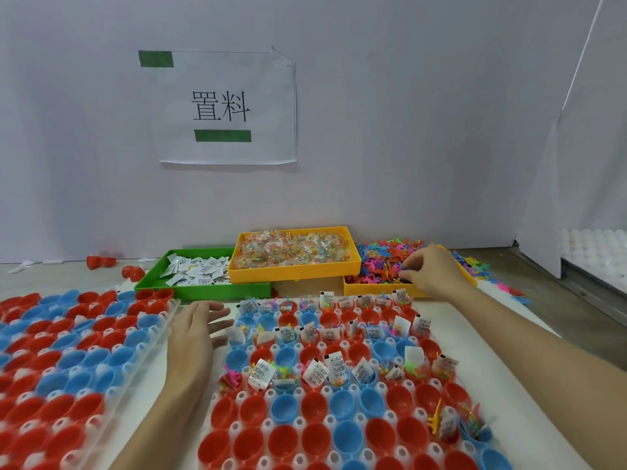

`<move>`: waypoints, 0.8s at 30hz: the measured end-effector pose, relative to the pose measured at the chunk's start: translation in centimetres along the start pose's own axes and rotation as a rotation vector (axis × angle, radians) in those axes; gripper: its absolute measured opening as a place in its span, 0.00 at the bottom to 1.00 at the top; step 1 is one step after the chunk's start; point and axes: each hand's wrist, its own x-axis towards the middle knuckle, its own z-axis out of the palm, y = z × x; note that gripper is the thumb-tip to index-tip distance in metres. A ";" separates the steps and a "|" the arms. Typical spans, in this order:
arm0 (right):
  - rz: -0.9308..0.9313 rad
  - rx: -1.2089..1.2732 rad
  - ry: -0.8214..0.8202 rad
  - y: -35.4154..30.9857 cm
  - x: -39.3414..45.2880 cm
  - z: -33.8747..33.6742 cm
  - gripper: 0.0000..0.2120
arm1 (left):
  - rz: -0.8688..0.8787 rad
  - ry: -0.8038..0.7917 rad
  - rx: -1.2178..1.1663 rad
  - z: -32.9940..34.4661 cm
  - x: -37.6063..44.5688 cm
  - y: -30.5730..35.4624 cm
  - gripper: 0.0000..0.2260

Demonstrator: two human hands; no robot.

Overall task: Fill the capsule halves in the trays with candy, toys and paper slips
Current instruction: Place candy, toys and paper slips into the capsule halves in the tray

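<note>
The capsule halves [315,407], red and blue, sit mouths-up in two clear trays; the right tray [339,385] lies before the yellow candy bin [291,254]. My right hand [432,273] reaches right of that bin, fingers curled into the toy pile [380,262]. My left hand [195,337] rests flat, fingers spread, between the trays. Green slip bin [190,269]: left of it.

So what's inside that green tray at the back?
The green tray holds a loose heap of small white paper slips, some with dark print. Its right end is tucked under the yellow tray of candy packets, so whatever lies there is hidden.
</note>
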 end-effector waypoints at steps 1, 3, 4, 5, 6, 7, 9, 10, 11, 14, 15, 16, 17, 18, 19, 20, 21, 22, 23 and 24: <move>0.002 -0.008 -0.003 0.0 0.1 -0.1 0.08 | 0.001 -0.002 0.005 0.0 0.0 0.0 0.15; -0.007 -0.017 0.008 0.1 0.1 0.0 0.07 | 0.006 -0.005 0.013 0.0 0.0 -0.1 0.15; -0.012 -0.009 0.024 0.2 0.0 0.2 0.08 | 0.010 -0.006 0.017 0.0 0.0 -0.1 0.15; -0.014 0.008 0.045 0.4 -0.1 0.4 0.08 | 0.014 -0.007 0.023 0.0 0.0 -0.1 0.15; -0.010 0.037 0.069 0.7 -0.2 0.6 0.09 | 0.018 -0.008 0.027 0.0 0.0 -0.1 0.15; 0.005 0.080 0.096 1.0 -0.2 0.7 0.10 | 0.018 -0.008 0.029 0.0 0.1 -0.1 0.15; 0.049 0.181 0.151 1.6 -0.4 0.7 0.10 | 0.017 -0.010 0.028 0.0 0.1 0.0 0.15; 0.066 0.224 0.173 1.9 -0.4 0.7 0.10 | 0.018 -0.010 0.027 0.0 0.1 0.0 0.15; 0.086 0.268 0.189 2.2 -0.4 0.7 0.10 | 0.019 -0.011 0.028 0.0 0.0 0.0 0.15; 0.193 0.507 0.213 2.8 -0.3 0.4 0.10 | 0.027 -0.011 0.030 0.0 -0.1 0.1 0.15; 0.235 0.595 0.210 2.9 -0.2 0.3 0.10 | 0.029 -0.012 0.030 0.1 -0.1 0.1 0.15; 0.271 0.671 0.206 3.0 -0.1 0.3 0.10 | 0.031 -0.012 0.031 0.0 -0.1 0.1 0.15; 0.304 0.743 0.205 3.1 0.0 0.4 0.11 | 0.032 -0.013 0.033 0.0 -0.2 0.1 0.15; 0.333 0.822 0.208 3.1 0.0 0.4 0.11 | 0.033 -0.012 0.034 0.0 -0.2 0.2 0.15; 0.355 0.897 0.213 3.2 0.0 0.5 0.12 | 0.034 -0.010 0.035 0.0 -0.2 0.2 0.15; 0.364 0.954 0.220 3.2 -0.1 0.5 0.12 | 0.035 -0.008 0.036 0.0 -0.2 0.2 0.15; 0.362 0.989 0.229 3.2 -0.3 0.5 0.12 | 0.036 -0.006 0.039 0.1 -0.2 0.2 0.15; 0.351 1.006 0.237 3.2 -0.4 0.4 0.12 | 0.038 -0.005 0.042 0.1 -0.1 0.2 0.15; 0.338 1.006 0.246 3.2 -0.5 0.4 0.12 | 0.040 -0.005 0.046 0.1 -0.1 0.1 0.15; 0.328 0.993 0.254 3.2 -0.6 0.3 0.12 | 0.041 -0.005 0.051 0.1 -0.1 0.1 0.15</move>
